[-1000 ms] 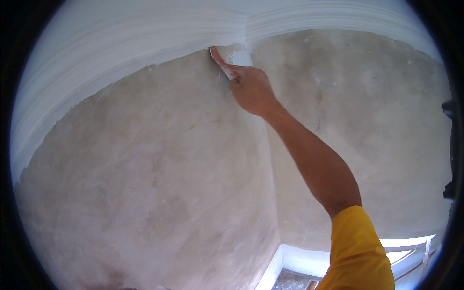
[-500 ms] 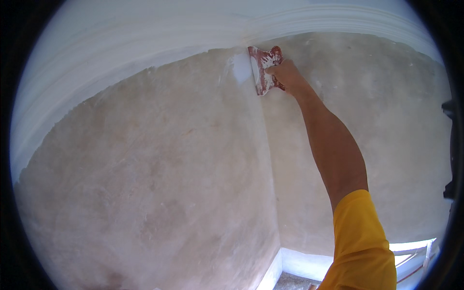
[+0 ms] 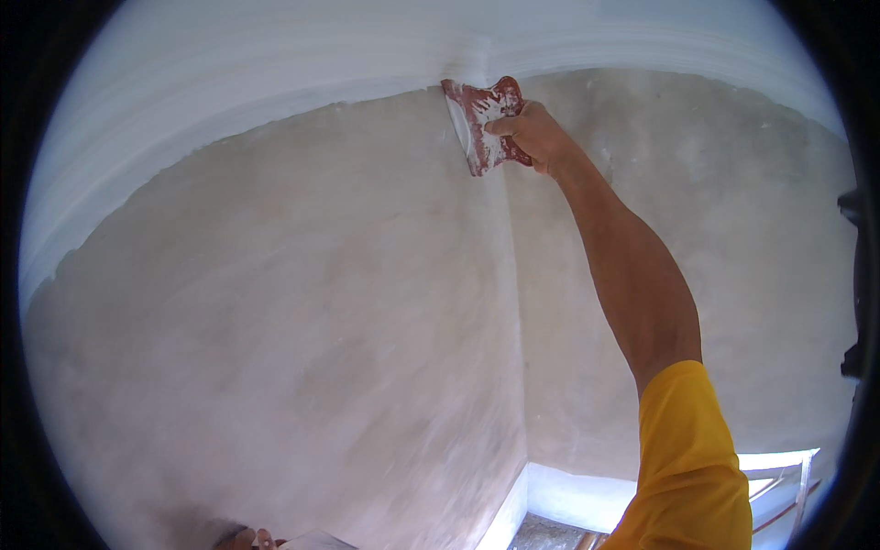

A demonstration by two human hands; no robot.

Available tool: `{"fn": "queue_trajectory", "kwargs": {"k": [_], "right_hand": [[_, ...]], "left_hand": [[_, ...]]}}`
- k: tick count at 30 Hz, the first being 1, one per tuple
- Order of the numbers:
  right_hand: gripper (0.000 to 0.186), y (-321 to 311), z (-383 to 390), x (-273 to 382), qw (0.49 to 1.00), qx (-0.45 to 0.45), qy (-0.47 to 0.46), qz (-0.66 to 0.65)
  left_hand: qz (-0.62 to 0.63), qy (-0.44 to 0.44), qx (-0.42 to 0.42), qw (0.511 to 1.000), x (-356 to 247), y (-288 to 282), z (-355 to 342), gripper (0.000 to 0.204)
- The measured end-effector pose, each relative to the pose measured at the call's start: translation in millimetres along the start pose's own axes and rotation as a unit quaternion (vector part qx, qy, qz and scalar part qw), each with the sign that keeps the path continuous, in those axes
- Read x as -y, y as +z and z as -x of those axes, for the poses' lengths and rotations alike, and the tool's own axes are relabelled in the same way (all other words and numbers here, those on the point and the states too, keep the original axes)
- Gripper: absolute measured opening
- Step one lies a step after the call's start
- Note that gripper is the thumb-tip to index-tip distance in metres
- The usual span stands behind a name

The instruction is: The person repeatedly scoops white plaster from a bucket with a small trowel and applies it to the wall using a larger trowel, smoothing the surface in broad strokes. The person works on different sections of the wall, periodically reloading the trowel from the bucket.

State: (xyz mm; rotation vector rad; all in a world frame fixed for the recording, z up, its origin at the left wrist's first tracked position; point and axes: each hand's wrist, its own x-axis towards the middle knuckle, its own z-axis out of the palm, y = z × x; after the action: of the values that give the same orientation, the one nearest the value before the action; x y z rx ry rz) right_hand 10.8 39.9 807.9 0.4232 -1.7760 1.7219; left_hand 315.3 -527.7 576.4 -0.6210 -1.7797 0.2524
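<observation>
High up at the inner corner, my right hand point(image 3: 539, 137) is closed round a reddish-brown putty spreader point(image 3: 478, 110) smeared with white filler. The thumb presses on its near face. A pale strip runs along its left edge, which lies against the left wall point(image 3: 321, 275) just under the white cornice. At the lower left edge of the picture, only the fingers of my left hand point(image 3: 249, 539) show, closed on a flat greyish blade point(image 3: 319, 542). Most of that blade is cut off by the frame.
White moulded cornice point(image 3: 275, 87) runs along the top of both walls. The right wall point(image 3: 724, 247) meets the left one at a vertical corner. Below is a white-edged opening point(image 3: 577, 495). Something dark point(image 3: 852, 284) stands at the right rim.
My right hand has carried the spreader leftward across the corner onto the left wall, where a white filler patch showed before. My left hand and its blade have come into view at the bottom.
</observation>
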Motion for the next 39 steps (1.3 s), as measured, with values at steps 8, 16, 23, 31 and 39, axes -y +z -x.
{"fn": "queue_trajectory", "kwargs": {"k": [8,16,23,31,39], "right_hand": [[0.023,-3,1,1,0.998,0.0,-0.008,0.07],[0.029,-14,10,16,0.954,-0.005,-0.144,0.261],[0.038,-175,3,-43,0.949,0.105,-0.192,0.229],[0.036,-586,-194,-233,0.969,-0.204,0.013,0.14],[0.026,-912,-374,-297,0.916,-0.318,0.017,0.245]], "left_hand": [[0.052,0.026,0.043,0.997,-30,38,-69,0.031],[0.122,0.046,0.009,0.991,-85,129,-184,0.039],[0.208,0.038,0.064,0.975,-219,214,-303,0.033],[0.025,-0.03,-0.085,0.996,-388,329,-501,0.044],[-0.007,-0.056,-0.115,0.992,-579,475,-602,0.043]]}}
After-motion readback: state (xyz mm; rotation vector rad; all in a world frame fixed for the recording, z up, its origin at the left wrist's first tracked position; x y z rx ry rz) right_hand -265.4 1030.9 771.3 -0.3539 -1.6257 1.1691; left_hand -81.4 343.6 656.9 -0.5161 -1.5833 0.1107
